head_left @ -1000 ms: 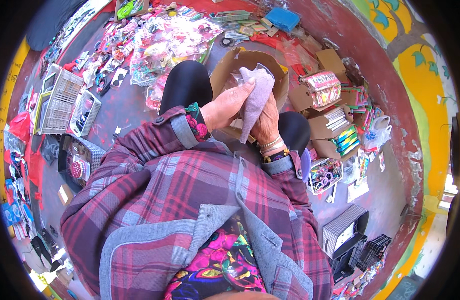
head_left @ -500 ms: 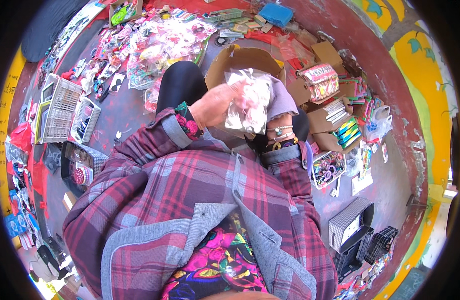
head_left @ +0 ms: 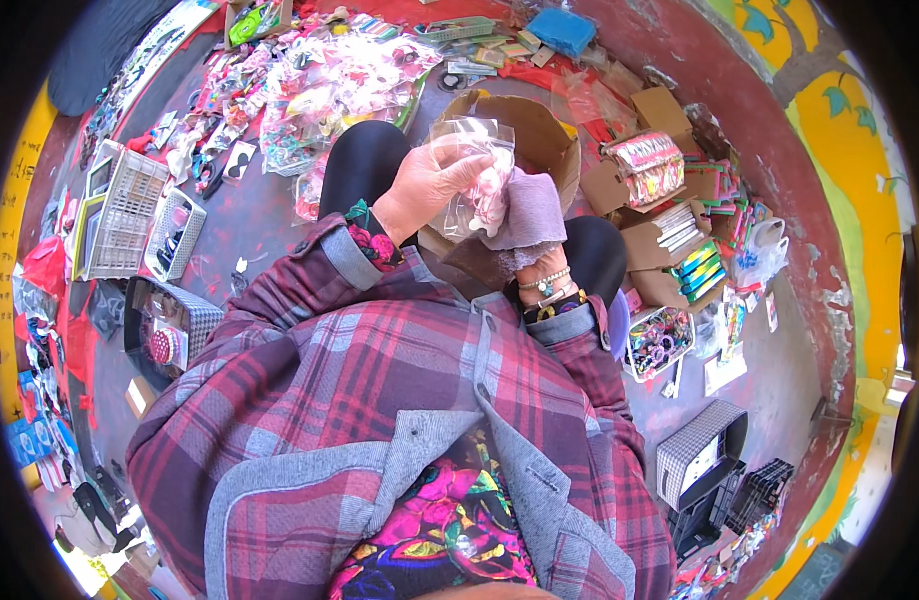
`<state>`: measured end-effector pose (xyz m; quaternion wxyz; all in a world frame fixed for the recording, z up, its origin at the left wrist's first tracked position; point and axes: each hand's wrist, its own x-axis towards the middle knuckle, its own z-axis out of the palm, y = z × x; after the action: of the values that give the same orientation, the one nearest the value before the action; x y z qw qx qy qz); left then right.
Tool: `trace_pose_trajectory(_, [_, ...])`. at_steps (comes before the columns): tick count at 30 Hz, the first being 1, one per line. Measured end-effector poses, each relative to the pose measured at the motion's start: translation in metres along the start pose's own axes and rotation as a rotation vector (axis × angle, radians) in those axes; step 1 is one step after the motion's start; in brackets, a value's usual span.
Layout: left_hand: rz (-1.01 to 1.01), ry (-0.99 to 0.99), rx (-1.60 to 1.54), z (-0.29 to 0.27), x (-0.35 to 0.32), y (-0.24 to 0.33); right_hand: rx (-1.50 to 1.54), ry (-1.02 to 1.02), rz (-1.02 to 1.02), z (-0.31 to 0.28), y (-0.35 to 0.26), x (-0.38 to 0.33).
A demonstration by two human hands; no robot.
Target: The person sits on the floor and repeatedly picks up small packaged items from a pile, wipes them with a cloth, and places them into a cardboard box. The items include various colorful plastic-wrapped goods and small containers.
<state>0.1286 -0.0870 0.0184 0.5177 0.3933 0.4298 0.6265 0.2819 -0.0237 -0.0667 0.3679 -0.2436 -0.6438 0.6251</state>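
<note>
Both hands have come lower and a bit right since before. Left hand (head_left: 429,185) pinches a clear bag (head_left: 474,170), held up over the lap. Right hand (head_left: 539,265) grips a cloth (head_left: 529,210) touching the bag. The bag stands tall, top up. A box (head_left: 539,135) sits just behind; toys crowd all sides.

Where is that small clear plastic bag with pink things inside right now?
In the head view, upper centre: the small clear plastic bag is held up between both hands, just above the open brown cardboard box.
</note>
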Motion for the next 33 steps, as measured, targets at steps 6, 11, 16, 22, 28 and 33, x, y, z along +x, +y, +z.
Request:
trace_pose_trajectory(6, [0.019,-0.043,0.201,-0.012,0.004,-0.008,0.422,0.101,0.057,0.000,-0.029,-0.012])
trace_pose_trajectory(11, [-0.083,0.142,-0.076,-0.035,0.013,-0.016,0.773,0.410,0.095,-0.032,-0.035,-0.009])
trace_pose_trajectory(16, [-0.344,0.022,-0.350,-0.002,0.003,-0.016,-0.289,0.505,-0.319,-0.016,-0.044,0.000])
trace_pose_trajectory(22, [-0.348,0.033,-0.406,0.013,0.000,-0.009,-0.911,0.253,-0.502,0.009,-0.061,-0.017])
trace_pose_trajectory(28, [-0.357,0.029,-0.484,-0.009,0.002,-0.012,0.149,0.329,-0.082,-0.004,-0.043,-0.012])
trace_pose_trajectory(33, [-0.306,0.026,-0.573,-0.024,0.010,0.001,0.761,0.488,0.048,-0.049,-0.079,-0.007])
